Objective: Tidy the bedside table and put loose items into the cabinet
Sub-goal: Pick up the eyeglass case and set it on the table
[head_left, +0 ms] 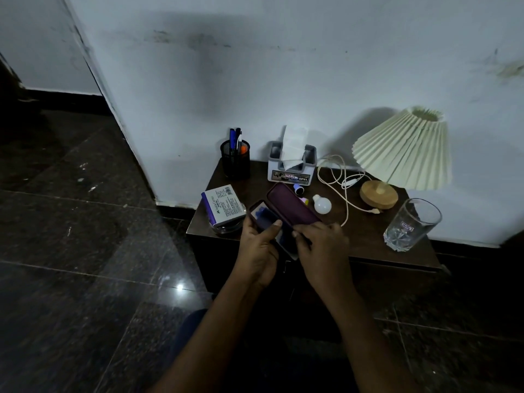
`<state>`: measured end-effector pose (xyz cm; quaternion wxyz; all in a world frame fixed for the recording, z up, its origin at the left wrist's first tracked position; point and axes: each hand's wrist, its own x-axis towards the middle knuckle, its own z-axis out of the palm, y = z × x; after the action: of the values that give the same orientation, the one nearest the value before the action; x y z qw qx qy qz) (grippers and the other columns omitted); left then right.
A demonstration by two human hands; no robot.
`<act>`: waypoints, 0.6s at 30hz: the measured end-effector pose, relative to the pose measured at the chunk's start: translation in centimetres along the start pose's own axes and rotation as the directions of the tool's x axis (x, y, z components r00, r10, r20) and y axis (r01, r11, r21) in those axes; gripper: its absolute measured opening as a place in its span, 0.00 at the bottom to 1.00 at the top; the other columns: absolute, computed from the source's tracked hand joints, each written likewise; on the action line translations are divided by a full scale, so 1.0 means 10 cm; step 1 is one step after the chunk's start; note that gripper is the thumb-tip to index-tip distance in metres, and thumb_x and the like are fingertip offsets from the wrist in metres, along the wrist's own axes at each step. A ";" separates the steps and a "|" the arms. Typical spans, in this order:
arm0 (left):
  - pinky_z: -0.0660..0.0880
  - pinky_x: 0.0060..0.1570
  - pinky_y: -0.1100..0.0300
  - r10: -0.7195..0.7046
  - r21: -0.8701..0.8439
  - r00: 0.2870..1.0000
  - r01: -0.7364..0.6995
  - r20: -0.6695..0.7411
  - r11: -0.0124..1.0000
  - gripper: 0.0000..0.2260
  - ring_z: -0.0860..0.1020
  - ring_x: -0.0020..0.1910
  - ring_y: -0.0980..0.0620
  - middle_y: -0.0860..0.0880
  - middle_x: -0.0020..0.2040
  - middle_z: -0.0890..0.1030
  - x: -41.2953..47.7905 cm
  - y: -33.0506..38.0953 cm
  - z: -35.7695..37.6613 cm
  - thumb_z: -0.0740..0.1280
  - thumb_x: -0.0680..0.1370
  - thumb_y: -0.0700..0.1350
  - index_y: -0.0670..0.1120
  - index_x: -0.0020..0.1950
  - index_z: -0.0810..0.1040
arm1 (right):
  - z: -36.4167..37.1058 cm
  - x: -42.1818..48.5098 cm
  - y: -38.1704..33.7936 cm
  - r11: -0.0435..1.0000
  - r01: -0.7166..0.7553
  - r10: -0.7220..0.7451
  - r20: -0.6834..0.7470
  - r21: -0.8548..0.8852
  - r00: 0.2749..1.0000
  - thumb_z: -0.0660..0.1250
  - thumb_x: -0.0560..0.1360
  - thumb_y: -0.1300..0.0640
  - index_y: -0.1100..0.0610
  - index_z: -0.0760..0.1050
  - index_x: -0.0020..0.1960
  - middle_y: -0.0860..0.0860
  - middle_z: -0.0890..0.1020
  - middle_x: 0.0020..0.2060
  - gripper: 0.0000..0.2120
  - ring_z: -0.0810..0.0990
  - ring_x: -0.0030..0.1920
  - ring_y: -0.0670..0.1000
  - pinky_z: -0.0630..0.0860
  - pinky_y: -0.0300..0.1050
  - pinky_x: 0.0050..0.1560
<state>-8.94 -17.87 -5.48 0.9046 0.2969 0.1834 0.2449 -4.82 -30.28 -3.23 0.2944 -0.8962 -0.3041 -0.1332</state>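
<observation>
Progress: early, I judge; bulb (322, 204), box (224, 207) and cable (337, 180) lie loose on the bench (368, 231).
Left grip (259, 245): curled round a phone (266, 219) over the bench's front edge.
Right grip (320, 245): pinching a purple case (292, 207), touching the phone.
Pen cup (235, 163): pens upright.
Tissue box (292, 168): tissue poking out.
Glass (411, 225): seemingly empty.

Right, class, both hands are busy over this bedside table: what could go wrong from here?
Both hands are full: the left hand grips the lit phone, the right hand the maroon case; either could slip to the floor. The loose bulb lies just beyond them and might get knocked rolling. The glass stands near the front corner of the table, easy to sweep off.
</observation>
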 end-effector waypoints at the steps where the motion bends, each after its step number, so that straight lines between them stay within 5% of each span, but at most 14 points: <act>1: 0.84 0.48 0.53 -0.009 -0.007 1.000 0.009 -0.003 1.000 0.26 0.86 0.55 0.47 0.42 0.62 0.83 -0.01 0.01 0.01 0.64 0.79 0.27 0.45 0.75 0.69 | 0.01 -0.01 0.00 1.000 0.009 -0.009 -0.003 0.011 1.000 0.71 0.79 0.54 0.51 0.86 0.54 0.48 0.87 0.47 0.07 0.77 0.48 0.57 0.74 0.54 0.49; 5: 0.83 0.55 0.50 -0.024 -0.010 0.999 0.023 -0.023 1.000 0.25 0.83 0.56 0.46 0.40 0.64 0.80 -0.06 0.03 0.06 0.62 0.80 0.27 0.43 0.76 0.68 | 0.03 -0.02 0.04 0.998 0.033 -0.028 -0.079 0.060 0.997 0.70 0.80 0.53 0.53 0.86 0.54 0.49 0.86 0.48 0.07 0.79 0.49 0.56 0.74 0.53 0.51; 9: 0.69 0.72 0.34 -0.077 -0.108 0.996 0.072 -0.042 0.992 0.26 0.73 0.72 0.35 0.36 0.74 0.74 -0.04 0.03 0.06 0.60 0.81 0.28 0.44 0.78 0.67 | 0.00 -0.06 0.04 0.966 -0.035 0.146 -0.431 0.256 0.891 0.68 0.80 0.54 0.57 0.78 0.59 0.54 0.79 0.55 0.10 0.76 0.56 0.54 0.70 0.44 0.54; 12: 0.68 0.74 0.35 -0.095 -0.135 0.993 0.085 -0.070 0.987 0.25 0.72 0.74 0.35 0.37 0.74 0.74 -0.03 0.07 0.07 0.61 0.82 0.29 0.45 0.78 0.68 | -0.04 0.02 0.08 0.815 -0.207 0.377 -0.225 0.541 0.898 0.63 0.82 0.45 0.51 0.72 0.70 0.47 0.77 0.63 0.20 0.78 0.61 0.50 0.75 0.44 0.57; 15: 0.71 0.71 0.38 -0.098 -0.155 0.993 0.086 -0.072 0.984 0.25 0.74 0.73 0.37 0.38 0.73 0.76 -0.07 0.07 0.10 0.61 0.82 0.31 0.46 0.78 0.68 | -0.07 0.12 0.13 0.652 -0.372 0.415 0.099 0.661 0.904 0.58 0.83 0.37 0.45 0.80 0.61 0.37 0.85 0.47 0.18 0.83 0.50 0.41 0.75 0.39 0.47; 18: 0.78 0.63 0.42 -0.096 -0.191 0.994 0.083 -0.059 0.978 0.22 0.80 0.64 0.40 0.38 0.69 0.79 -0.09 0.08 0.13 0.63 0.82 0.33 0.45 0.75 0.71 | -0.11 0.13 0.13 0.724 -0.319 0.347 0.077 0.611 0.935 0.59 0.83 0.38 0.44 0.82 0.49 0.42 0.84 0.39 0.17 0.81 0.38 0.42 0.73 0.32 0.35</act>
<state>-9.33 -18.44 -3.84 0.9319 0.1929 0.2035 0.2300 -3.10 -31.16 -2.42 0.5948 -0.7880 -0.1584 0.0088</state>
